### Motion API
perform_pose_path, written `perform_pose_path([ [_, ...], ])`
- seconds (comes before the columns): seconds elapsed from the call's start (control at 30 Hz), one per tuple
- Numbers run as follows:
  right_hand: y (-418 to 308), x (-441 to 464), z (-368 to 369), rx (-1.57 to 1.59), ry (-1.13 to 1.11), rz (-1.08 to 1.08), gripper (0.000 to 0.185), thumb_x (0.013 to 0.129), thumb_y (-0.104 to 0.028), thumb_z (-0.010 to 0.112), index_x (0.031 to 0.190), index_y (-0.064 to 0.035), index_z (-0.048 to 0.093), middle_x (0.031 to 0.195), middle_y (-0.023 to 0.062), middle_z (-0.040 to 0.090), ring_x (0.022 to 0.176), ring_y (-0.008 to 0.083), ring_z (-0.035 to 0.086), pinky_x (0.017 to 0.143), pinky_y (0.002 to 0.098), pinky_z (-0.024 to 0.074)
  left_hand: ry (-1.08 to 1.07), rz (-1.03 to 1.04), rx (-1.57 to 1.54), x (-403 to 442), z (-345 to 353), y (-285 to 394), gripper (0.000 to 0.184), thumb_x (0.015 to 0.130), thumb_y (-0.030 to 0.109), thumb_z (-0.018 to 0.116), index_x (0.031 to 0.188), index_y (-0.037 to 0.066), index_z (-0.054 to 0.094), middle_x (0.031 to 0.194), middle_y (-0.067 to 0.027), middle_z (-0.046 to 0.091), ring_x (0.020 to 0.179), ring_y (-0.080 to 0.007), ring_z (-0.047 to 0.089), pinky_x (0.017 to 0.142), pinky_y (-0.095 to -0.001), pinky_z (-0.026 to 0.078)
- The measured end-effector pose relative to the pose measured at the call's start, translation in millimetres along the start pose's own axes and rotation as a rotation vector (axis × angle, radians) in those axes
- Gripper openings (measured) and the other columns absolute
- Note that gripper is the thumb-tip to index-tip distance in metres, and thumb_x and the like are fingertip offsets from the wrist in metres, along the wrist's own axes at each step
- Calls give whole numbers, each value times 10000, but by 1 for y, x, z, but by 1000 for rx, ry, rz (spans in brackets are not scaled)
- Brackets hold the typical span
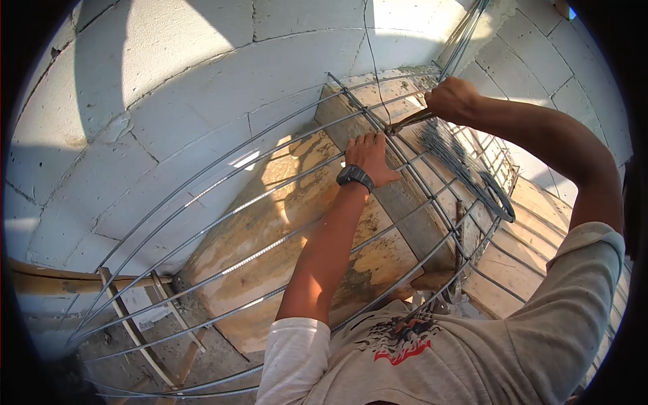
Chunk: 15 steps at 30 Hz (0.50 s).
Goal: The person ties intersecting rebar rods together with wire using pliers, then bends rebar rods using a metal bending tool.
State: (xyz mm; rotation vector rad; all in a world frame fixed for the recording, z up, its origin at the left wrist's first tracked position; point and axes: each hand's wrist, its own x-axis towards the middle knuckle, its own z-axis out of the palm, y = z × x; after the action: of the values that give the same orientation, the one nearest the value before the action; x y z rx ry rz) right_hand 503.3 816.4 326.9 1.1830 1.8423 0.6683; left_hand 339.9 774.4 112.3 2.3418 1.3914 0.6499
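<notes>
My left hand reaches over the steel rebar grid, its fingers curled over a rebar near a crossing and the thumb held apart. A dark watch is on that wrist. My right hand is closed around the handles of pincers. Their jaws meet the bars at a crossing just beyond my left fingertips; the exact bite is too small to make out. A thin dark wire runs down to that spot. Beside it, a bundle of looped tie wire lies on the grid.
Long bars curve left toward a pale block wall. Below the grid are stained formwork boards and a step edge. A wooden ladder-like frame stands at lower left. More bars cross planks at right.
</notes>
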Motion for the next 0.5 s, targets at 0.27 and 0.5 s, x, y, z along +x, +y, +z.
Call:
perform_pose_path([
  [0.27, 39, 44, -16, 821, -1035, 61, 199, 862, -139, 854, 834, -17, 700, 698, 48, 632, 598, 177, 633, 531, 319, 515, -30, -32, -3, -1, -10, 1, 1127, 652, 601, 877, 1523, 29, 447, 1469, -169, 555, 1350, -349, 527, 1137, -486, 385],
  [0.5, -2, -10, -50, -47, -149, -91, 547, 834, -275, 760, 1303, -39, 604, 943, 109, 724, 932, 272, 718, 758, 432, 564, -31, -11, -16, -1, -12, 1, 1111, 652, 598, 879, 1505, 23, 459, 1462, -177, 555, 1352, -352, 522, 1155, -496, 370],
])
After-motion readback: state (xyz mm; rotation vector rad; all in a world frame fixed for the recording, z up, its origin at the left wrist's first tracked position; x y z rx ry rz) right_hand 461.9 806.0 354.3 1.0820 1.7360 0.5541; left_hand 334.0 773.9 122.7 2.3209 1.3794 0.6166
